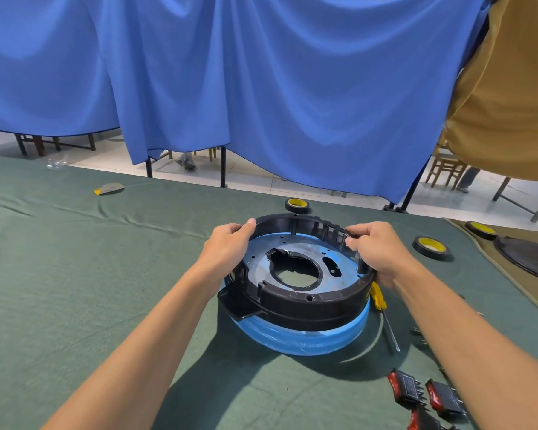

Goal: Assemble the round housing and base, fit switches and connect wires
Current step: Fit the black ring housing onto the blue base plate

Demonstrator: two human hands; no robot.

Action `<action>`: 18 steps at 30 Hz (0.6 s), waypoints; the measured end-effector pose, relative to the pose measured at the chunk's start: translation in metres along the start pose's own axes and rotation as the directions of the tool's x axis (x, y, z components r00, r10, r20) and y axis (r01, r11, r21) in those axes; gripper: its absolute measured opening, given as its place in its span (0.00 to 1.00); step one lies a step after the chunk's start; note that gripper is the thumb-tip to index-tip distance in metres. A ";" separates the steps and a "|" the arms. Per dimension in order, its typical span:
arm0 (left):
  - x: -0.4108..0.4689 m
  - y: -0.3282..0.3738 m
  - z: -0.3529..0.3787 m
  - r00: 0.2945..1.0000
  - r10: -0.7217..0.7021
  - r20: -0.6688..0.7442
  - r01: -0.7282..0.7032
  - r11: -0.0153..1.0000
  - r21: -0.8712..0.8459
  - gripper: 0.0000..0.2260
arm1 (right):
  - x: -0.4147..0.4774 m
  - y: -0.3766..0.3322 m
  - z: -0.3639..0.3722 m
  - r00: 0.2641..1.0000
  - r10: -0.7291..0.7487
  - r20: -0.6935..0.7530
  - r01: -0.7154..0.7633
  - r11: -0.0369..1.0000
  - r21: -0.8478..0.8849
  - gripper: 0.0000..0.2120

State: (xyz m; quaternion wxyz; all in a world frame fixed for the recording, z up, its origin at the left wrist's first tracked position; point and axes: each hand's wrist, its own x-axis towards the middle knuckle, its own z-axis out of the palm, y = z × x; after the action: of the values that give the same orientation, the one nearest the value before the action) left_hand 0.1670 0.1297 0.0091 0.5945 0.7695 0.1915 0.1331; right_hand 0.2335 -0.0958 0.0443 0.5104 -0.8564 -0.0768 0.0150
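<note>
A black round housing ring (311, 305) sits on a round base (305, 339) wrapped in blue film, in the middle of the green table. My left hand (227, 246) grips the ring's left rim, thumb over the top edge. My right hand (376, 249) grips the right rim, fingers curled over its slotted wall. The base plate inside has a large centre hole (295, 271) with torn film. Three red-and-black rocker switches (426, 395) lie at the lower right.
A yellow-handled screwdriver (382, 308) lies just right of the base. Black tape rolls stand behind (297, 205) and to the right (432, 247), another (481, 229) on a tan cloth by a dark round part (528, 259). Small terminals (420, 335) lie near the switches. Blue curtain behind.
</note>
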 end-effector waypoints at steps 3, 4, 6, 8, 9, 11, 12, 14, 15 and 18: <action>0.001 0.000 0.001 1.000 0.003 -0.006 -0.003 1.000 0.001 0.19 | 0.000 0.002 0.002 1.000 0.011 -0.006 -0.011 1.000 0.010 0.18; 0.001 0.000 0.002 1.000 0.008 -0.009 -0.008 1.000 0.005 0.19 | -0.001 0.001 0.002 1.000 0.013 -0.007 -0.013 1.000 0.013 0.18; 0.002 -0.001 0.003 1.000 0.017 -0.013 -0.017 1.000 0.016 0.18 | 0.000 0.001 0.003 1.000 0.014 -0.008 -0.014 1.000 0.015 0.17; 0.002 -0.001 0.003 0.999 0.031 -0.012 -0.031 0.999 0.031 0.15 | 0.000 0.001 0.002 1.000 0.014 -0.009 -0.013 1.000 0.016 0.17; 0.002 -0.001 0.003 0.999 0.036 -0.010 -0.036 0.999 0.033 0.14 | 0.000 0.001 0.002 1.000 0.014 -0.007 -0.014 1.000 0.014 0.17; 0.002 -0.001 0.003 0.999 0.043 -0.005 -0.043 0.999 0.028 0.15 | 0.000 0.002 0.001 1.000 0.015 -0.012 -0.015 1.000 0.009 0.16; 0.002 -0.002 0.004 0.999 0.046 -0.005 -0.046 0.999 0.028 0.17 | 0.000 0.003 0.001 1.000 0.013 -0.016 -0.013 1.000 0.010 0.16; 0.003 -0.002 0.004 0.999 0.050 0.003 -0.050 0.998 0.039 0.18 | 0.000 0.004 0.002 1.000 0.014 -0.014 -0.014 1.000 0.019 0.18; 0.003 -0.002 0.004 0.999 0.050 0.010 -0.050 0.998 0.045 0.18 | 0.001 0.005 0.002 1.000 0.018 -0.015 -0.018 1.000 0.025 0.18; 0.005 -0.002 0.004 0.999 0.043 0.017 -0.044 0.998 0.048 0.19 | 0.000 0.007 0.004 0.999 0.039 -0.027 -0.037 0.998 0.052 0.17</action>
State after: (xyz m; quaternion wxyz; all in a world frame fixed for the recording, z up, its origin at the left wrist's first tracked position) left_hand 0.1724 0.1290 0.0060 0.5741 0.7889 0.1729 0.1350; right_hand 0.2343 -0.0957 0.0366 0.5328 -0.8445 -0.0531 0.0148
